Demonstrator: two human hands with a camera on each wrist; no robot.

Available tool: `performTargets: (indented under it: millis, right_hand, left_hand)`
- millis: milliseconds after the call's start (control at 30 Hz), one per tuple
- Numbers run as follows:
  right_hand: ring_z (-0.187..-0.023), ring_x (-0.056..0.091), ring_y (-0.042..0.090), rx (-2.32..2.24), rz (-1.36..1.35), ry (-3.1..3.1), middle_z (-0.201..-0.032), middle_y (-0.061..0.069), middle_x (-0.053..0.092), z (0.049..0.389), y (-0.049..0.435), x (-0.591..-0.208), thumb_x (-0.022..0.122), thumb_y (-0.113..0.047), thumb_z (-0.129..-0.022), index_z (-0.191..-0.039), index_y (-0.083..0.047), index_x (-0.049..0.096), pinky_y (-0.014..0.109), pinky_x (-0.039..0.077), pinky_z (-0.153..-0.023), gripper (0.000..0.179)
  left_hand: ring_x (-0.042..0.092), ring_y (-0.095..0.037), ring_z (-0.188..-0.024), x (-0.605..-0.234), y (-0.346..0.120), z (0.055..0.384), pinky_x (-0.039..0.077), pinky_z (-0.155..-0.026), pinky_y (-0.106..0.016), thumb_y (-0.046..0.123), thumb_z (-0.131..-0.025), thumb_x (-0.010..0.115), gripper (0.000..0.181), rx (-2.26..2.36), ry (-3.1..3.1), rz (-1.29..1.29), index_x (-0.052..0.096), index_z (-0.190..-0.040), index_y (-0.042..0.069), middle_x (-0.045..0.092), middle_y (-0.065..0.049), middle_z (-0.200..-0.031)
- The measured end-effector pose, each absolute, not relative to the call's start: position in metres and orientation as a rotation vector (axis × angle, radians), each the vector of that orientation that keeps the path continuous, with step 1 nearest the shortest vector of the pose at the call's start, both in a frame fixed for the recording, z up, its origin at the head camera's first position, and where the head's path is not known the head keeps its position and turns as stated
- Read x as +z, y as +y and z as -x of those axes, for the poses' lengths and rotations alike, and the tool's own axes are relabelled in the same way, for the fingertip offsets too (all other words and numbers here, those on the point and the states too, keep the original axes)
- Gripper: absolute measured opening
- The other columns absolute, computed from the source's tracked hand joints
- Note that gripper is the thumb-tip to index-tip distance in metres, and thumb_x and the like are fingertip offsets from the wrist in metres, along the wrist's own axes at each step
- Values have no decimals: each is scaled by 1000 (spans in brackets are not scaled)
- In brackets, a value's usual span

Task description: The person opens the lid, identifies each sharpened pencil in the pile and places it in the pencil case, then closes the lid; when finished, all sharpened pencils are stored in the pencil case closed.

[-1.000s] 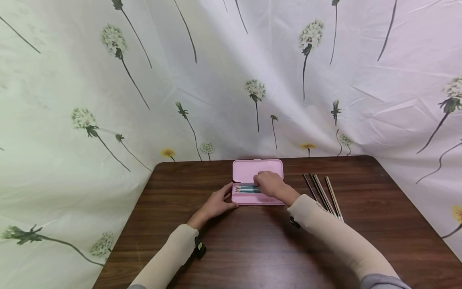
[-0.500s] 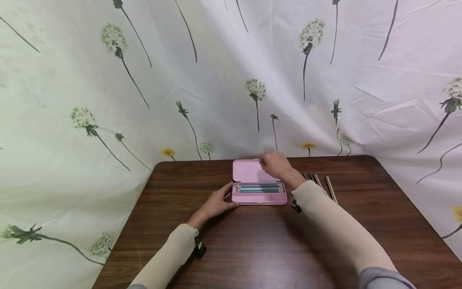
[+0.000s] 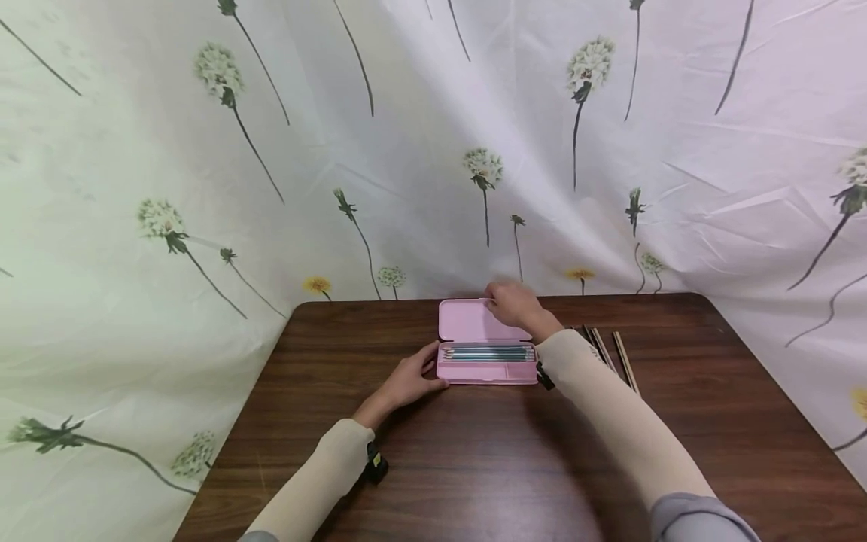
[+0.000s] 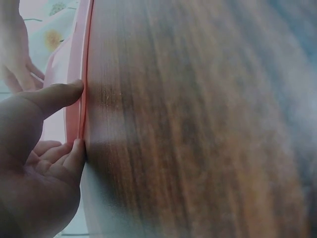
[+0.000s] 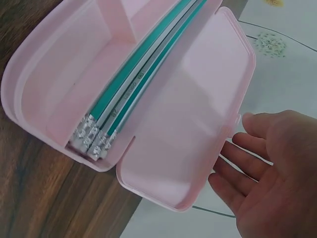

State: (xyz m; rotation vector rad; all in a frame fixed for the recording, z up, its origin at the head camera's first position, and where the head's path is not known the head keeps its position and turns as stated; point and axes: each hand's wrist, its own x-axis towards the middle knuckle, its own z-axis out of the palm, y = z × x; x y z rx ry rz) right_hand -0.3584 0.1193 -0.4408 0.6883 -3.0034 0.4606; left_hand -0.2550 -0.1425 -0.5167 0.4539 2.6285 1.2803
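Note:
A pink pencil case point(image 3: 474, 374) lies unfolded on the table, its lid point(image 3: 467, 321) tipped back toward the curtain. Several green and silver pencils point(image 5: 134, 78) fill the case's rear compartment, their metal-banded ends to the right. My left hand point(image 3: 409, 380) grips the left end of the case; in the left wrist view the thumb is on the front edge and the fingers are by the side. At the lid's far edge is my right hand point(image 5: 277, 163), thumb beside the small latch tab point(image 5: 237, 120) and relaxed fingers reaching behind the lid.
Several slim dark and gold sticks point(image 3: 625, 361) lie on the brown wooden table point(image 3: 433, 467) to the right, partly behind the right sleeve. A dandelion-print curtain point(image 3: 406, 150) hangs right behind the table's far edge. The front compartments show bare pink plastic.
My right hand has moved from over the pencils up to the lid's far edge, uncovering the pencils' right ends. The left hand has stayed at the case's left end.

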Motion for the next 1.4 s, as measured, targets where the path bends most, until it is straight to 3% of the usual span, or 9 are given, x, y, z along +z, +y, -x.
performTargets:
  millis: [267,533,633,700,800,933,1200,1400]
  right_hand:
    - [-116,70,29,541,-685,-2969,-125,13,75,359,119,-441,53,-25,-112,-131,-3,71,48,60,-103,34]
    - [-91,66,24,497,-787,-2886,-102,9,72,340,115,-432,57,-31,-111,-112,-6,77,43,59,-84,31]
    - [-86,64,20,566,-859,-2893,-101,6,71,330,115,-431,59,-30,-111,-111,-9,76,41,58,-79,27]
    - [-91,66,20,638,-933,-2899,-106,6,72,324,116,-431,59,-26,-111,-114,-9,76,42,60,-82,24]
    - [-113,71,26,714,-1069,-2913,-125,10,75,313,118,-434,55,-20,-112,-128,-8,74,47,61,-101,27]
    - [-142,60,34,686,-1260,-2917,-151,16,63,297,119,-445,47,-15,-114,-147,-4,63,52,48,-122,38]
    - [-162,31,37,532,-1437,-2902,-173,19,33,272,124,-476,41,-27,-116,-165,-3,37,54,29,-134,55]
    - [-166,21,34,426,-1523,-2856,-177,16,22,261,126,-493,40,-35,-115,-167,-2,28,52,21,-137,63]
  left_hand:
    - [52,-36,-149,-517,-140,255,48,-121,-46,11,-93,83,87,1288,2619,-470,35,-165,1,41,-23,-168]
    - [51,-34,-150,-518,-141,256,48,-121,-46,11,-93,83,86,1308,2624,-462,36,-164,0,42,-22,-168]
    - [50,-35,-151,-519,-141,256,47,-121,-47,10,-93,83,87,1320,2613,-467,35,-164,-1,41,-23,-168]
    - [50,-34,-151,-519,-141,256,47,-122,-46,9,-93,83,87,1328,2607,-470,35,-165,0,40,-22,-169]
    - [50,-34,-150,-519,-141,257,47,-122,-46,7,-92,83,87,1344,2608,-482,35,-165,-1,41,-23,-168]
    - [50,-35,-151,-521,-140,258,47,-122,-47,6,-92,82,87,1355,2611,-501,35,-164,-1,45,-25,-164]
    - [53,-37,-147,-519,-139,257,50,-120,-47,7,-92,83,88,1333,2618,-471,34,-164,-4,44,-26,-165]
    - [54,-38,-146,-516,-139,256,50,-120,-47,9,-92,84,89,1315,2633,-442,33,-164,-5,42,-26,-166]
